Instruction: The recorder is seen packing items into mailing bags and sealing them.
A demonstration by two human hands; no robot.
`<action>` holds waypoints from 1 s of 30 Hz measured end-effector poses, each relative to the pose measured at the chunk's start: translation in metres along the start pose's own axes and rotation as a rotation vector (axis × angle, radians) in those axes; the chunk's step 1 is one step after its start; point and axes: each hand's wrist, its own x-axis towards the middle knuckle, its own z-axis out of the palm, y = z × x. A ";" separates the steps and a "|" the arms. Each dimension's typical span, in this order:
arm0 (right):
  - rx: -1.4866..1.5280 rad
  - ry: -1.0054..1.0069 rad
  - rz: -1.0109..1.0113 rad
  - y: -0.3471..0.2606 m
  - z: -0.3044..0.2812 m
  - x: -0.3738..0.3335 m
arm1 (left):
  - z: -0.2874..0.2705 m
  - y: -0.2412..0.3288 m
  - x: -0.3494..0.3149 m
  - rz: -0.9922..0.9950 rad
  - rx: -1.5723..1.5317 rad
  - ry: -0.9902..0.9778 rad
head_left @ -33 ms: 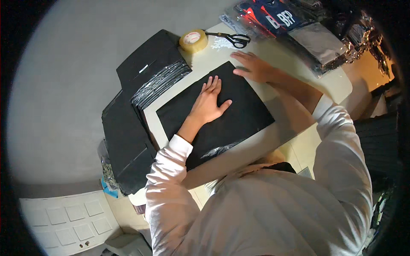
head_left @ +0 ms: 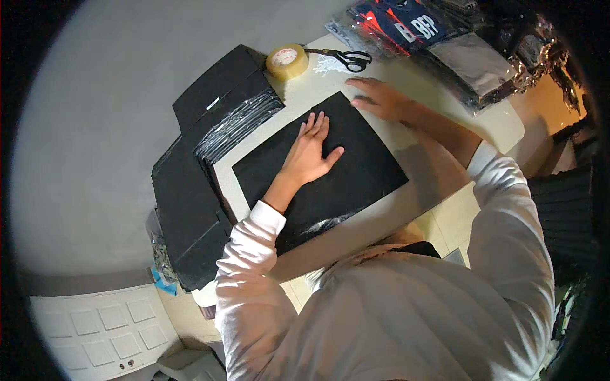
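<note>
A flat black rectangular sheet (head_left: 356, 162) lies on the white table, with a strip of shiny plastic along its near edge. I cannot tell if it is cloth, board or a bag. My left hand (head_left: 309, 152) rests palm down on its middle, fingers stretched and thumb out to the right. Beside the sheet's far right corner is my right hand (head_left: 381, 100), low over the tabletop, fingers extended and holding nothing. To the left of the sheet stands a stack of black folded pieces (head_left: 238, 124) with shiny plastic edges.
At the table's (head_left: 502, 124) far edge sit a roll of clear yellowish tape (head_left: 287, 61) and black-handled scissors (head_left: 351, 60). Plastic-wrapped dark garments (head_left: 406, 28) are heaped at the far right. Larger black panels (head_left: 190, 203) lean along the left side. A grey wall rises behind.
My right hand has shifted very slightly to the right, away from the sheet's corner. My left hand stays on the black sheet.
</note>
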 end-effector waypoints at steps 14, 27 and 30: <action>-0.040 0.372 0.013 0.023 -0.003 -0.005 | 0.009 0.016 0.103 0.605 -0.211 -0.200; -0.034 0.319 0.045 0.027 -0.001 -0.004 | 0.006 0.015 0.105 0.653 -0.175 -0.185; -0.079 0.344 -0.036 0.031 -0.001 -0.003 | 0.007 0.018 0.108 0.698 -0.170 -0.171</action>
